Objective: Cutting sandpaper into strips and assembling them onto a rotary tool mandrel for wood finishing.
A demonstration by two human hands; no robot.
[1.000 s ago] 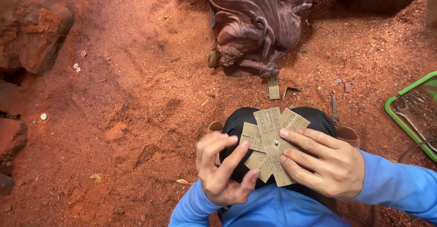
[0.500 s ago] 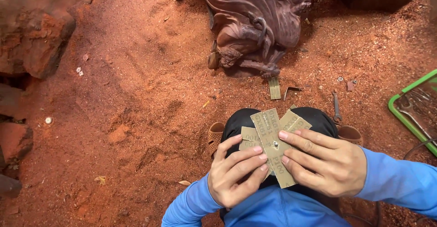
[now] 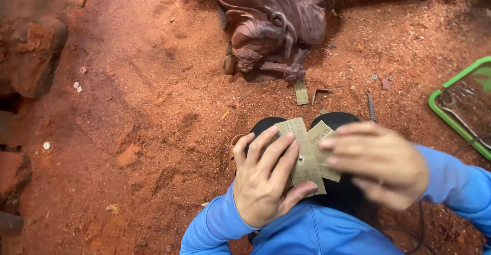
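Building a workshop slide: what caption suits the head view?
Both hands, left hand and right hand, press sandpaper strips over knees, dark wood carving on red sawdust.

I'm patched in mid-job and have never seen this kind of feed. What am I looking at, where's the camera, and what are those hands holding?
There is no machine here: a person in blue sleeves works with bare hands. The single picture comes from a camera worn on the person's head, looking down over the lap.

The left hand and the right hand together hold a bundle of tan sandpaper strips, fanned out and crossed over one another, above the dark-clothed knees. The right hand is blurred, so its exact grip is unclear.

Below lies a floor covered in reddish sawdust. Ahead lies a dark carved wooden figure, with one loose sandpaper strip in front of it. A green-rimmed tray sits at the right edge, and rough reddish wood blocks lie at the left.
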